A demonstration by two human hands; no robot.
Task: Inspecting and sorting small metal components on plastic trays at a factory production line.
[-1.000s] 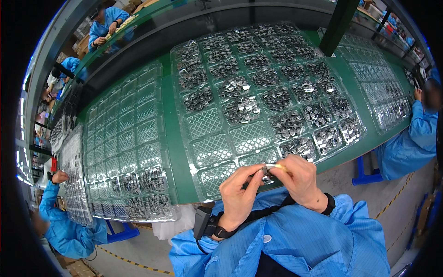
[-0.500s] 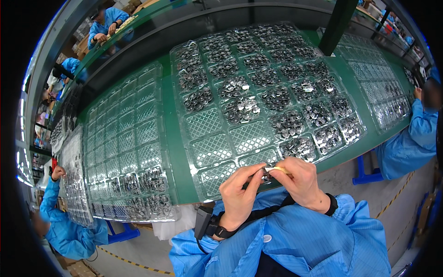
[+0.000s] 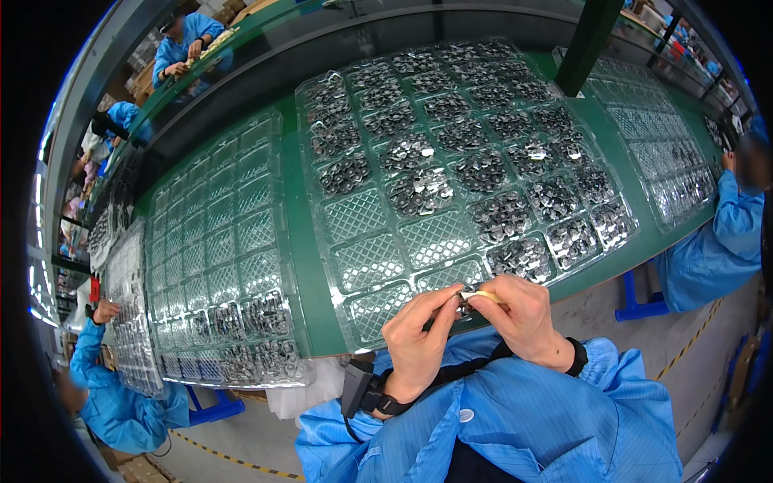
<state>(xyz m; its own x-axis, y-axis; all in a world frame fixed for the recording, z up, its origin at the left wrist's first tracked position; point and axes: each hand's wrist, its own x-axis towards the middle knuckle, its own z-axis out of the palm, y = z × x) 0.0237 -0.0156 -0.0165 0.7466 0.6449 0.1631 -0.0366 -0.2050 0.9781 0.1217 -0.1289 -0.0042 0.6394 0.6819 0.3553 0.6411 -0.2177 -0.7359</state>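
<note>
The blister trays (image 3: 366, 221) are clear, glossy plastic with a cross-hatched floor in each pocket. The small parts (image 3: 499, 213) heaped in them glint like bright metal. The counter (image 3: 298, 233) is matt green. The smock sleeves (image 3: 515, 419) are smooth blue cloth.

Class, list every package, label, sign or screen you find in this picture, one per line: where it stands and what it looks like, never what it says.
Clear plastic tray: on the green bench ahead of both hands, a grid of pockets, many holding small shiny metal parts.
Second clear tray: to its left, mostly empty pockets, filled along the near edge.
Third clear tray: far right, by a co-worker's blue sleeve.
Cardboard boxes: far left top, brown.
No labels, signs or screens can be made out.
</note>
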